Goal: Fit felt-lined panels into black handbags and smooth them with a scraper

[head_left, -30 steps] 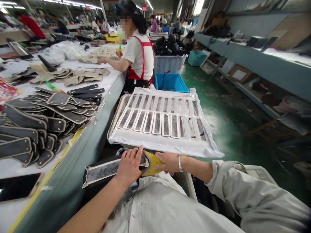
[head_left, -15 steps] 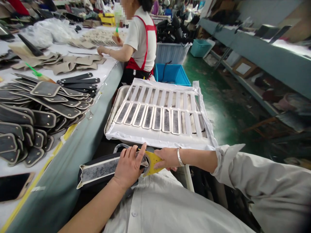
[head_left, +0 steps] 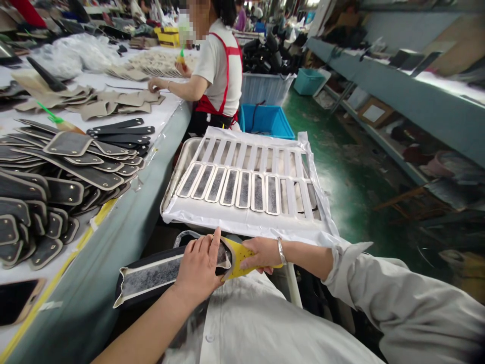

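Within right fingers, seemingly yellow tool.

Left hand: palm down, fingers extended, index finger pointing forward.
Left forearm: bare, slanting in from lower left.
Right hand: curled in a grip, near the left.
Right forearm: bare beyond the cuff, reaching across from the right.

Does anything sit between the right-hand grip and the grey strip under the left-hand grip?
Yes: the yellow piece, held by the right-hand grip, lies between it and the right end of the grey strip. Nothing visible separates the left-hand grip from the strip.
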`<state>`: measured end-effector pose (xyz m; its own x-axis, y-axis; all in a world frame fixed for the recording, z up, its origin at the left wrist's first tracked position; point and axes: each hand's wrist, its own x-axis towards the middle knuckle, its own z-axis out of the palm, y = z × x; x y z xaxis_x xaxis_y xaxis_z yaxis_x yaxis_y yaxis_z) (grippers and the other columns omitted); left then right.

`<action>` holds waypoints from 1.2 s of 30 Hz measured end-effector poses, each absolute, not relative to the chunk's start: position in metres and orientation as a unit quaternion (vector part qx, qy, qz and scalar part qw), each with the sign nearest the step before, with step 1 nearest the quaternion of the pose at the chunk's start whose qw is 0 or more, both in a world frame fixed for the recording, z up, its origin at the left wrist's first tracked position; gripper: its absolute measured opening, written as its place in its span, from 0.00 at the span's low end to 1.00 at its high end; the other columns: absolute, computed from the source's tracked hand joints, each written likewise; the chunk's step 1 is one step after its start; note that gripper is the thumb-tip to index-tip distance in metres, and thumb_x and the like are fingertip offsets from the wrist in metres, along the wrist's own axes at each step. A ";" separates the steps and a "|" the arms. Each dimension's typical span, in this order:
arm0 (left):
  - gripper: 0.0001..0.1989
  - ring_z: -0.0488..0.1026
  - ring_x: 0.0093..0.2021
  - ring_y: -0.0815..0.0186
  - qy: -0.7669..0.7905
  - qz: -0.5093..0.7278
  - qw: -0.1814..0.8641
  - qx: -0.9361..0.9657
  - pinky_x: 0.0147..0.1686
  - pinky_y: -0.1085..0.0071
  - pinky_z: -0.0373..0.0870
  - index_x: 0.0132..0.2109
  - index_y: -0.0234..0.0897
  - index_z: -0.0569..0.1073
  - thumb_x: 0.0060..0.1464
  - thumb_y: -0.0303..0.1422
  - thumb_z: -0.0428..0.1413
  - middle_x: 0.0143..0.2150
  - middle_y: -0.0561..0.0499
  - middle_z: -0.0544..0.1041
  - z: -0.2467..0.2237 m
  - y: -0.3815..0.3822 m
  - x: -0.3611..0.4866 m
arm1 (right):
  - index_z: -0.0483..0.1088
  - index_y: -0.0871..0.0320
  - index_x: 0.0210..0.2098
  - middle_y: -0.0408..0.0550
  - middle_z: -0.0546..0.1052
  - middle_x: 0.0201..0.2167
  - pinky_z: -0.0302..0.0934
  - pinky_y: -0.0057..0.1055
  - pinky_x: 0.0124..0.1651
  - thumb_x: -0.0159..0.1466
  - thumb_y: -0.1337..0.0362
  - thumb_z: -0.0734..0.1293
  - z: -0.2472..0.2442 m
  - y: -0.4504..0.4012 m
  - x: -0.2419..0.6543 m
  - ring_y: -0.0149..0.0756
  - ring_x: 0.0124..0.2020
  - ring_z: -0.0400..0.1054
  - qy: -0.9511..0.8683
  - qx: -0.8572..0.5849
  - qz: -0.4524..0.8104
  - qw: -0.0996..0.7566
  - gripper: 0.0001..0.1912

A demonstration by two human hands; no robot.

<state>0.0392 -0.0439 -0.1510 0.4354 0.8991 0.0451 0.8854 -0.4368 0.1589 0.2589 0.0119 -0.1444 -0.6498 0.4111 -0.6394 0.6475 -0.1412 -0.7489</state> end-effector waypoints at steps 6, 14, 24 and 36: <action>0.50 0.65 0.47 0.50 0.522 0.004 0.075 0.849 0.48 0.55 0.61 0.67 0.32 0.43 0.44 0.42 0.59 0.54 0.38 0.66 -0.144 -0.034 0.045 | 0.60 0.57 0.32 0.37 0.70 0.15 0.54 0.22 0.14 0.57 0.55 0.66 -0.145 0.009 0.283 0.28 0.11 0.62 0.646 0.440 -0.618 0.086 0.14; 0.44 0.61 0.53 0.50 0.508 0.079 0.021 0.857 0.52 0.54 0.57 0.67 0.37 0.41 0.49 0.32 0.55 0.54 0.38 0.64 -0.161 -0.042 0.045 | 0.57 0.59 0.40 0.40 0.73 0.21 0.60 0.23 0.19 0.62 0.53 0.61 -0.131 0.007 0.261 0.30 0.17 0.67 0.662 0.419 -0.596 0.176 0.15; 0.44 0.62 0.51 0.50 0.492 0.077 -0.004 0.867 0.51 0.54 0.59 0.67 0.39 0.39 0.48 0.28 0.54 0.54 0.38 0.63 -0.163 -0.042 0.040 | 0.58 0.60 0.43 0.40 0.71 0.20 0.59 0.24 0.17 0.63 0.56 0.60 -0.119 0.020 0.247 0.29 0.14 0.63 0.645 0.400 -0.615 0.214 0.15; 0.40 0.64 0.50 0.48 0.466 0.102 -0.052 0.878 0.49 0.53 0.62 0.68 0.38 0.37 0.53 0.25 0.49 0.53 0.33 0.63 -0.167 -0.044 0.030 | 0.61 0.60 0.41 0.38 0.70 0.19 0.57 0.21 0.15 0.62 0.56 0.61 -0.131 0.011 0.238 0.26 0.13 0.61 0.627 0.413 -0.639 0.166 0.14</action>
<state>0.0300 -0.0439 -0.1670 0.5454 0.8070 0.2266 0.8280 -0.5607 0.0043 0.2382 0.0105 -0.1307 -0.6037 0.3054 -0.7364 0.7306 -0.1575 -0.6644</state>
